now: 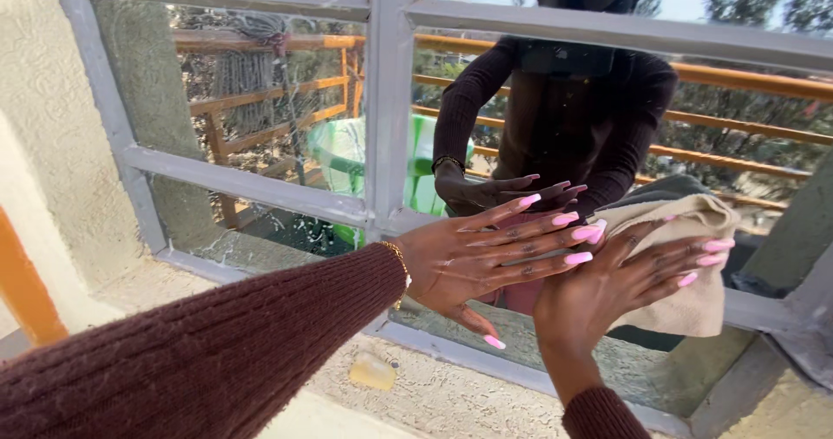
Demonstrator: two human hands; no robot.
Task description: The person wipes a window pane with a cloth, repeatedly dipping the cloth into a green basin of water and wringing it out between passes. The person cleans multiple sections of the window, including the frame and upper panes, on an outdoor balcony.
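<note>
My left hand (486, 261) lies flat with its fingers spread against the glass of a grey-framed window (382, 101). Its fingertips overlap my right hand (625, 278). That right hand presses a beige cloth (685, 257) onto the pane, fingers stretched across the fabric. Both hands have long pink nails, and dark maroon knit sleeves cover both arms. A gold bracelet sits on my left wrist. The glass mirrors my arms and torso.
The window sits in a rough cream plaster wall (52, 144). A small yellow lump, perhaps soap (373, 371), rests on the textured sill. An orange post (26, 291) stands at the left edge. Reflected orange railings, a green plastic chair and trees show in the glass.
</note>
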